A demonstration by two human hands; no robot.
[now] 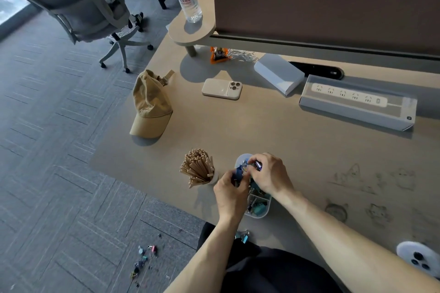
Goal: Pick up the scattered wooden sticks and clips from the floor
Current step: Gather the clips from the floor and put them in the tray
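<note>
Floor clips [143, 259] blurred; chair [64, 0] top cut off.

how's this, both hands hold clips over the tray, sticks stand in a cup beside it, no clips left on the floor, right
Wrong on the floor: the head view shows scattered clips there. The left hand, right hand, tray, sticks and cup are as stated.

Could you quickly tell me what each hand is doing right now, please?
Left hand: grips a blue metal binder clip.
Right hand: pinches a small dark purple clip.
</note>
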